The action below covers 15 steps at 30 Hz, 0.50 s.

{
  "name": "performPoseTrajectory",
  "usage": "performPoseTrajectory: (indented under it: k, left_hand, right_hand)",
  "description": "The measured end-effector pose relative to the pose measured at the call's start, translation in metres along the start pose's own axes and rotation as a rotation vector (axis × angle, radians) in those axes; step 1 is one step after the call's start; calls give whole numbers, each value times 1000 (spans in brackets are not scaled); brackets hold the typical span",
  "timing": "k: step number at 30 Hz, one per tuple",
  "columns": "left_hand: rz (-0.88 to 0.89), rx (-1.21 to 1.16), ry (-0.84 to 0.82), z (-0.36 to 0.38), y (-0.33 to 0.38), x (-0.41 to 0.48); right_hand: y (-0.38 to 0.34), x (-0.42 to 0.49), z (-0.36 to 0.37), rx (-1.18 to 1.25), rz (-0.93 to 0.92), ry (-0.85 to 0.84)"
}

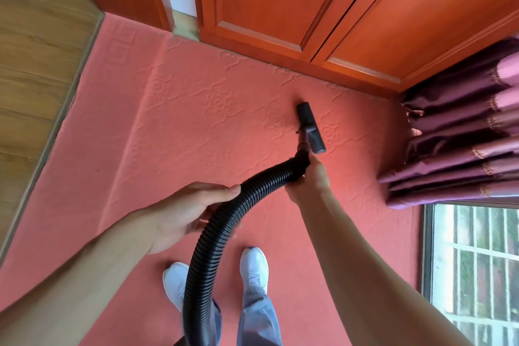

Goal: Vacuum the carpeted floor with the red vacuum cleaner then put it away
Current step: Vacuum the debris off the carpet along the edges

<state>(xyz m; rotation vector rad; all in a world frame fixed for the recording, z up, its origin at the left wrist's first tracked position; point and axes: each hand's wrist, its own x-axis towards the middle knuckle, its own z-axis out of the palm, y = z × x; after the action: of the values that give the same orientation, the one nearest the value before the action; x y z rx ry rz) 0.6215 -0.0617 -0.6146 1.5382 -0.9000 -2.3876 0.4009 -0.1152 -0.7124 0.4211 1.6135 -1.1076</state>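
Where the right hand [307, 181] clamps the black hose [224, 222] just behind the floor nozzle [311, 128], its fingers are hidden; the left hand [185, 212] cups the hose mid-length, fingers loosely curled. Hose runs off the bottom edge, vacuum body unseen. Nozzle rests on red carpet [182, 126], near cabinet doors [280, 8] and curtain [455, 135], open carpet leftward.

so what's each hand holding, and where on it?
Both hold the black hose. Right hand grips its front end, just behind the floor nozzle. Left hand cups the ribbed part further back.
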Motion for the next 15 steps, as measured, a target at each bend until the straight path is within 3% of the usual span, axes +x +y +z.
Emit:
performPoseTrajectory:
  k: [3, 10, 13, 15]
  left_hand:
    - [18, -18, 18, 13, 0, 4]
    - [-34, -26, -196, 2, 2, -9]
    - [-84, 8, -195, 4, -1, -6]
    - [-67, 30, -102, 13, -4, -1]
  right_hand:
    - [-7, 4, -7, -5, -12, 37]
    - [-14, -28, -66, -1, 88, -194]
    - [-2, -19, -77, -74, 96, -103]
    - [0, -7, -72, -80, 86, -22]
